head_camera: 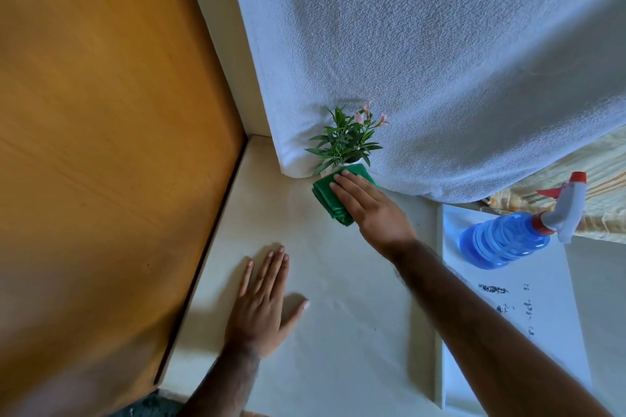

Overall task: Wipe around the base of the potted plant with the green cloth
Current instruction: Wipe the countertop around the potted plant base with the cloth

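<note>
A small potted plant (345, 140) with green leaves and pink flowers stands on the cream counter (325, 281), close to the white textured wall. Its white pot is mostly hidden by leaves and cloth. A folded green cloth (327, 198) lies against the near side of the pot. My right hand (369, 206) presses flat on the cloth, fingers together, fingertips touching the pot's base. My left hand (264, 301) rests flat on the counter, well short of the plant, fingers spread and holding nothing.
A blue spray bottle (504, 240) with a white and red trigger stands at the right on a white board (528, 308). An orange wooden panel (101, 145) borders the counter on the left. Striped fabric (603, 186) shows at the far right.
</note>
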`<action>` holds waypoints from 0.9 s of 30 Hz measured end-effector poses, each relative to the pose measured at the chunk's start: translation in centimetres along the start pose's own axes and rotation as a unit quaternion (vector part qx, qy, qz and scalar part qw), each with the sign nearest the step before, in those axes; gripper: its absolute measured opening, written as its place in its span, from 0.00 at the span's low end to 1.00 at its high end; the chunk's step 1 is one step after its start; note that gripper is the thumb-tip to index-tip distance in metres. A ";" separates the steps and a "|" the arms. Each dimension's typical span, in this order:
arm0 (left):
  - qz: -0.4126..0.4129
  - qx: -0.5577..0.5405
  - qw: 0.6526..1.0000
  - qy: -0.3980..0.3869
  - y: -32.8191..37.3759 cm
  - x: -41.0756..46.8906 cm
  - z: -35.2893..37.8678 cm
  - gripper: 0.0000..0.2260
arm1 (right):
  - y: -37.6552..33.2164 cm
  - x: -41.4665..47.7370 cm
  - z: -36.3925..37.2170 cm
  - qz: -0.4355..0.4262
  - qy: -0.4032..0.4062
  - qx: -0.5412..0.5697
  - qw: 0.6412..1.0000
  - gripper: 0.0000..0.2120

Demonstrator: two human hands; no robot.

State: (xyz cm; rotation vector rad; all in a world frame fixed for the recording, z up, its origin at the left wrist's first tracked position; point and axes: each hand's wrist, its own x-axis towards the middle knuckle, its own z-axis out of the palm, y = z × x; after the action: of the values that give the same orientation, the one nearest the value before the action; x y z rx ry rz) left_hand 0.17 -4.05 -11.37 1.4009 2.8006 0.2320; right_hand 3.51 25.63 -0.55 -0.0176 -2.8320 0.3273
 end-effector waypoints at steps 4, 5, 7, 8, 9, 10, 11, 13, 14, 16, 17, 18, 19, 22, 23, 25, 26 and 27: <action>0.003 -0.010 1.000 0.010 -0.1 -0.1 0.2 0.43 | 0.5 -0.3 1.0 -0.008 -0.032 0.015 0.999 0.20; 0.004 -0.010 1.000 0.011 -0.1 0.0 0.2 0.43 | 0.4 -0.6 1.2 -0.005 -0.036 0.018 0.999 0.21; 0.004 -0.011 1.000 0.013 -0.1 0.0 0.1 0.42 | 0.1 -1.1 1.4 -0.002 -0.044 0.015 0.999 0.21; 0.003 -0.011 1.000 0.013 -0.1 0.0 0.1 0.42 | -0.2 -1.2 1.2 0.002 -0.046 0.015 0.999 0.21; 0.003 -0.010 1.000 0.012 -0.1 -0.1 0.1 0.42 | -0.4 -1.1 0.9 0.008 -0.048 0.016 0.999 0.23; 0.003 -0.010 1.000 0.010 -0.2 0.0 0.0 0.42 | -0.5 -0.9 0.7 0.012 -0.046 0.017 0.999 0.25; 0.002 -0.010 1.000 0.008 -0.2 0.0 0.0 0.42 | -0.6 -0.5 0.4 0.014 -0.042 0.018 0.999 0.25; 0.001 -0.011 1.000 0.005 -0.2 0.1 0.0 0.43 | -0.6 0.5 0.1 0.006 -0.029 0.016 0.999 0.24; 0.001 -0.011 1.000 0.004 -0.1 0.1 -0.1 0.42 | -0.4 0.9 0.0 0.000 -0.026 0.014 1.000 0.24; 0.000 -0.012 1.000 0.002 0.0 0.1 -0.2 0.42 | -0.2 1.2 0.1 -0.010 -0.032 0.008 0.999 0.24; -0.001 -0.011 1.000 0.001 0.0 0.0 -0.3 0.42 | -0.1 1.0 0.4 -0.012 -0.039 0.008 0.999 0.23; -0.001 -0.009 1.000 -0.001 0.0 0.0 -0.3 0.42 | 0.1 0.6 0.7 -0.008 -0.043 0.011 0.999 0.23; -0.001 -0.008 1.000 -0.001 0.0 0.0 -0.3 0.42 | 0.2 0.1 1.0 -0.003 -0.049 0.014 0.999 0.22; -0.002 -0.008 1.000 -0.001 0.0 0.0 -0.3 0.42 | 0.4 -1.3 1.7 0.014 -0.066 0.026 0.997 0.24; -0.002 -0.009 1.000 -0.001 0.0 0.0 -0.3 0.42 | 0.3 -1.5 1.6 0.019 -0.070 0.030 0.997 0.24; -0.001 -0.009 1.000 0.001 0.0 0.0 -0.3 0.42 | 0.1 -1.5 1.0 0.024 -0.057 0.031 0.998 0.22; -0.001 -0.008 1.000 0.001 0.0 0.1 -0.3 0.42 | -0.1 -1.1 0.7 0.023 -0.040 0.026 0.999 0.23; 0.000 -0.007 1.000 0.001 0.0 0.1 -0.3 0.42 | -0.2 -0.5 0.3 0.016 -0.023 0.021 0.999 0.23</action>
State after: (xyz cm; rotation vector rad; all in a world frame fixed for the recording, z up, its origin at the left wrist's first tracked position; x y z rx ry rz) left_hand 0.13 -4.00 -11.08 1.3972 2.7952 0.2522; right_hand 3.91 25.30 -0.93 -0.0460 -2.8727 0.3990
